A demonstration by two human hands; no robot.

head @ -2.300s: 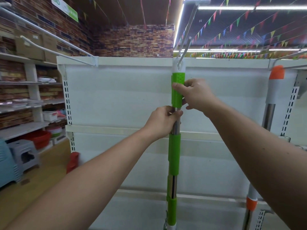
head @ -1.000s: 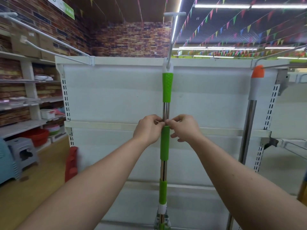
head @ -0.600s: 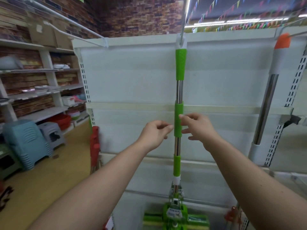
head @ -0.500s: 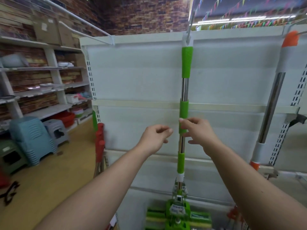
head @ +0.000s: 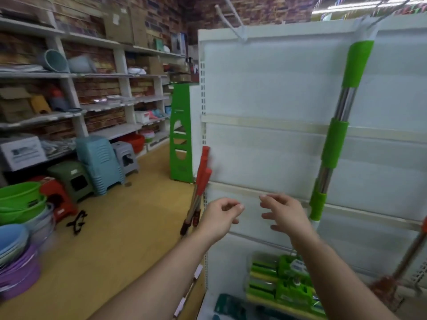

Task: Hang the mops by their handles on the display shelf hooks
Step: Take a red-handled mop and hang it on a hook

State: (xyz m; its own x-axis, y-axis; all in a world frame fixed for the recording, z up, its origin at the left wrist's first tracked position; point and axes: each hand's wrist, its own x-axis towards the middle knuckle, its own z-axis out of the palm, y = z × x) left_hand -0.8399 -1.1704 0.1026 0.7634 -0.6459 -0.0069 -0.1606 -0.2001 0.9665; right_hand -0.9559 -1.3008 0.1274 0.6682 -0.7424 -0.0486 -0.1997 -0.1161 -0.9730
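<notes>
Well, the green mop (head: pixel 335 144) hangs by its handle top from a wire hook (head: pixel 383 13) on the display shelf (head: pixel 265 88), its pole down the white back panel. It needs no holding, so both my hands are empty and apart: the left hand (head: pixel 219 218) loosely curled, the right hand (head: pixel 284 215) with fingers spread, just left of the pole. Counting, I see one green mop hung and one orange-trimmed mop (head: pixel 410 257) half out of view at the right. What look like three red-handled mops (head: pixel 201 188) lean on the shelf's left upright, probably bound for the bare white hook (head: pixel 228 21) above.
</notes>
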